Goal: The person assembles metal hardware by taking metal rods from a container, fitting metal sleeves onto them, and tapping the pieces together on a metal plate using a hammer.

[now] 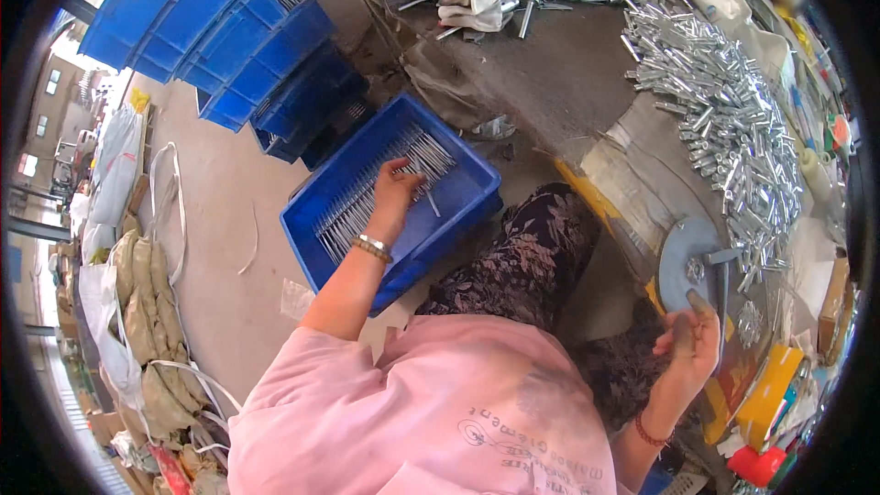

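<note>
My left hand (394, 202) is over a blue plastic bin (304, 236), its fingers closed around a thin metal rod (430, 194). Beneath that hand, many similar silvery rods (344, 227) lie side by side in a slanting row along the bin. My right hand (692, 348) is at the lower edge of a round grey disc (676, 261) mounted at the bench edge. Its fingers are curled, with something dark between or on them that I cannot make out.
A heap of shiny metal tubes (724, 119) covers the bench at right. Tools and a pale glove (470, 12) lie at the far side. Stacked blue bins (211, 37) stand at upper left. Tan sacks (137, 302) line the left, and a yellow box (768, 394) sits at lower right.
</note>
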The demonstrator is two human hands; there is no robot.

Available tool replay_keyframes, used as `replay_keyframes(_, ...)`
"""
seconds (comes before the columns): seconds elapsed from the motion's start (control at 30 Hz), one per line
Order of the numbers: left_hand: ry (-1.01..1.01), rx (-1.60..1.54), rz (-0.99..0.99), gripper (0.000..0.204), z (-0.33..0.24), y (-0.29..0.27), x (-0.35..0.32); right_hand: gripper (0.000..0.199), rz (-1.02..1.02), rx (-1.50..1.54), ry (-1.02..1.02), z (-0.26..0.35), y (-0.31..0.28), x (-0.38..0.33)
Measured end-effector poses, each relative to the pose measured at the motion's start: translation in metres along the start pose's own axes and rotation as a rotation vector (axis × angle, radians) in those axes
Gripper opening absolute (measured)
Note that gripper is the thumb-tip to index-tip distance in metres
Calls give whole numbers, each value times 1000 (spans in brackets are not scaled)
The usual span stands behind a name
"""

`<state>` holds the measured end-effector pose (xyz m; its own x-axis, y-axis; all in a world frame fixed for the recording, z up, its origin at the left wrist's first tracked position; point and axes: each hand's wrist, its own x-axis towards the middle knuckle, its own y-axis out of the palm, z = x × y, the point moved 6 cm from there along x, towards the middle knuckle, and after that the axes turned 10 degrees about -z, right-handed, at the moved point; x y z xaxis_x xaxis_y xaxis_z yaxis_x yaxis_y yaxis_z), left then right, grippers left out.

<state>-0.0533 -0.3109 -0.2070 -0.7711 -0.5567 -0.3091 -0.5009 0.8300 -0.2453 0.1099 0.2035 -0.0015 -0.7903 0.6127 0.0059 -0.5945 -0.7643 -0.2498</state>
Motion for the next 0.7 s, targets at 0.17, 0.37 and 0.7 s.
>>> replay_keyframes(0.17, -9, 81, -153, 52, 48, -12, 87, 35, -25, 16, 12, -3, 0, 1)
replay_keyframes(0.37, 26, 74, -245, 54, 76, 0, 150, 32, -37, 22, -27, 0, -1, 1)
replay_keyframes(0.7, 424, 176, -309, 41, 41, 3, 167, 22, 42, 36, 101, -2, 4, 0)
